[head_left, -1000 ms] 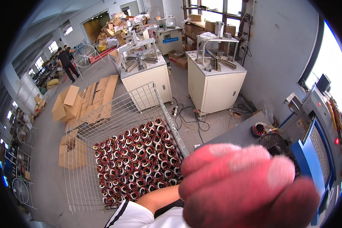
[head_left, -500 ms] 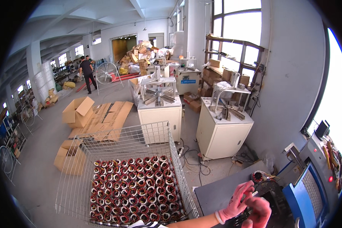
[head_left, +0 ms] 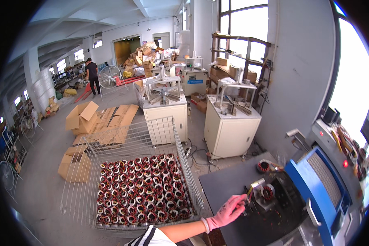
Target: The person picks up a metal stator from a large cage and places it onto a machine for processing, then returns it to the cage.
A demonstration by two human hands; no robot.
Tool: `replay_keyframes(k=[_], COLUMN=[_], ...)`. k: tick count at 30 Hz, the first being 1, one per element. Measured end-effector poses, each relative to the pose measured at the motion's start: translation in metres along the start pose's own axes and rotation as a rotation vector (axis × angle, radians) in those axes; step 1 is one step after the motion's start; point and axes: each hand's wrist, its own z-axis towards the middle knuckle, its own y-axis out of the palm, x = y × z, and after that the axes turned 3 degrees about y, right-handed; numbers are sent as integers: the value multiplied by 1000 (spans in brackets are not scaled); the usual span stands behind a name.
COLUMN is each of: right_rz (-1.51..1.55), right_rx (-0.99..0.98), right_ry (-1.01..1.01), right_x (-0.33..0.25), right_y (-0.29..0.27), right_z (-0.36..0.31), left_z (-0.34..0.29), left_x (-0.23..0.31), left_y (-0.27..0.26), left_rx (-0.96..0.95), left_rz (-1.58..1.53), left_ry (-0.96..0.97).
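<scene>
My left hand [head_left: 228,211], in a pink glove, reaches from the lower edge to the right onto a dark worktop [head_left: 223,184]. Its fingertips touch a metal fixture [head_left: 258,192] that carries a copper-wound stator [head_left: 268,192]. Whether the fingers grip anything is unclear. A second stator [head_left: 263,166] lies further back on the worktop. Left of my arm stands a wire mesh basket [head_left: 184,151] filled with several rows of the same stators [head_left: 139,188]. My right hand is out of view.
A blue-fronted machine [head_left: 317,184] with a red lamp stands right of the fixture. Two white cabinets [head_left: 231,131] [head_left: 166,115] with tooling stand behind the basket. Cardboard boxes [head_left: 80,117] lie on the floor at left. Far back, a person in black [head_left: 92,74] stands beside a large fan [head_left: 110,76].
The gloved hand was close to the camera a second ago, then dropped to the worktop. It now rests at the fixture. The view has tilted up and swung slightly.
</scene>
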Motion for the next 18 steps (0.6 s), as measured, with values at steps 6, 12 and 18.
replay_keyframes(k=[6,12,18], right_rz=[37,146,680], right_rx=[-127,-253,-633], right_ry=[198,347,727], right_x=[85,144,127], right_y=[-64,-93,-71], right_z=[-13,-20,-59], left_z=[-79,-95,-98], left_x=[29,86,134], left_y=[41,40,81], left_rx=[14,39,-187], left_rz=[57,208,234], left_ry=[-119,-5,417])
